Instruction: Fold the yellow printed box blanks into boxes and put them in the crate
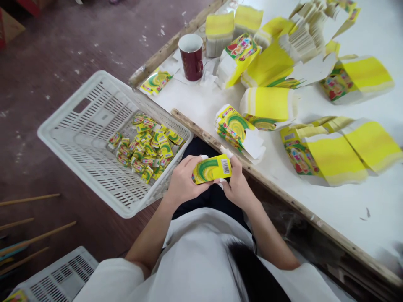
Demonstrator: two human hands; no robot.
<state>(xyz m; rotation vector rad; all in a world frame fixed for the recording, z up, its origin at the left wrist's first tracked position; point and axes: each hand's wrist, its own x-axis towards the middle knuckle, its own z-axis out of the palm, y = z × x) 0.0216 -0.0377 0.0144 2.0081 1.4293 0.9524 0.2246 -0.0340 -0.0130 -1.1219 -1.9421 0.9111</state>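
Both my hands hold one small yellow-and-green carton [211,168] with a barcode on its end, in front of my lap. My left hand [182,182] grips its left end with the fingers curled round it. My right hand [236,184] pinches its right end and underside. To the left stands a white slatted plastic basket [78,130] with several folded cartons of the same print [145,147] piled in it. Just beyond my hands, at the table edge, lies a stack of flat unfolded carton blanks [236,130].
A white table [346,205] with a rough wooden edge holds many stacks of yellow carton blanks [333,155] and a dark red mug [191,56]. One loose carton [156,82] lies at the table corner. Another white basket [59,279] sits low left; wooden sticks [31,239] lie on the floor.
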